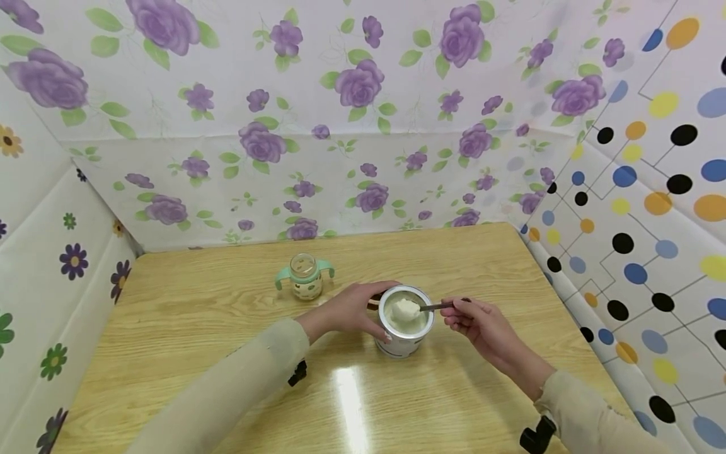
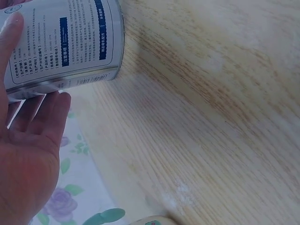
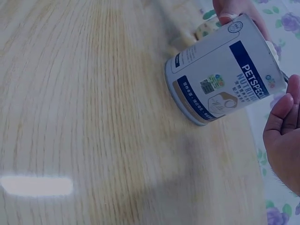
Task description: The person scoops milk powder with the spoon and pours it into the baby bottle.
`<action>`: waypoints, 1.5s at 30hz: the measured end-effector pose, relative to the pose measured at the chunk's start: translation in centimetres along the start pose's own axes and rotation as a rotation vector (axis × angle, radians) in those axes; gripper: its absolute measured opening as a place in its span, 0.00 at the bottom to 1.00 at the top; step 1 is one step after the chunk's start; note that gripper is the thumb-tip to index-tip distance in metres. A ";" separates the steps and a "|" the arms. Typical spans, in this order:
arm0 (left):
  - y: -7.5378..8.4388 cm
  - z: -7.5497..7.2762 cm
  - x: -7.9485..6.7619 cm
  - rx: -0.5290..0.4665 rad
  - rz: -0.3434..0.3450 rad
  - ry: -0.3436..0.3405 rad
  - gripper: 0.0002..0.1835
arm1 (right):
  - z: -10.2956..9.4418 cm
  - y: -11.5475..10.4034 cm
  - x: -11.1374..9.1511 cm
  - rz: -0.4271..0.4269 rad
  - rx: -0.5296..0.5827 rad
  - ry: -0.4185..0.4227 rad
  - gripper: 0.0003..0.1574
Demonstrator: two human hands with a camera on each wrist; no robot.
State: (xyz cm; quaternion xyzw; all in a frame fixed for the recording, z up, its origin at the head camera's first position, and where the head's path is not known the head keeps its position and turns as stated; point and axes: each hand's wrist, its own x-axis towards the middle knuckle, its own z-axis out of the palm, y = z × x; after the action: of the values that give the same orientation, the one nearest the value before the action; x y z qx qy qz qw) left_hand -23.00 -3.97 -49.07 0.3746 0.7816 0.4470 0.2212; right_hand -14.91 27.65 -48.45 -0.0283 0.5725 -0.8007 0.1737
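Observation:
A white open-topped tin of milk powder (image 1: pixel 401 347) stands on the table, with printed text and dark blue bands on its side (image 3: pixel 211 75). My left hand (image 1: pixel 354 310) grips it from the left, thumb on the near side and fingers around the far side. Between the thumb and fingers of my right hand (image 1: pixel 482 328) is the dark handle of a spoon (image 1: pixel 435 307). The spoon's bowl carries a heap of pale powder (image 1: pixel 406 309) over the tin's mouth. How far the bowl sits below the rim I cannot tell.
A lidless clear baby bottle (image 1: pixel 306 287) with mint-green handles stands left of the tin, beyond my left forearm. The wooden table (image 1: pixel 227 378) meets a flower-printed cloth wall (image 1: pixel 317 183) at the back. A dotted cloth (image 1: pixel 641 239) borders the right side.

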 end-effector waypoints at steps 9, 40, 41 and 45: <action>-0.1 0.1 -0.1 -0.018 -0.007 0.003 0.57 | -0.3 0.5 0.0 -0.041 0.031 -0.004 0.20; 0.0 0.1 -0.2 -0.040 -0.004 -0.005 0.57 | 0.6 0.6 0.3 0.053 0.080 0.111 0.20; -0.1 0.1 -0.2 -0.040 -0.004 -0.005 0.56 | 0.6 0.6 0.4 0.055 0.079 0.112 0.20; -0.1 0.0 -0.2 -0.045 -0.005 -0.006 0.57 | 0.7 0.5 0.5 0.064 0.088 0.116 0.21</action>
State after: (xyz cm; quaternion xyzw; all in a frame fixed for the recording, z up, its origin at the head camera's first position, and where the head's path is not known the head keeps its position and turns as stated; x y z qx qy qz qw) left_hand -22.87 -4.12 -49.16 0.3690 0.7715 0.4629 0.2331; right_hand -15.09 26.72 -48.78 0.0443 0.5466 -0.8194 0.1669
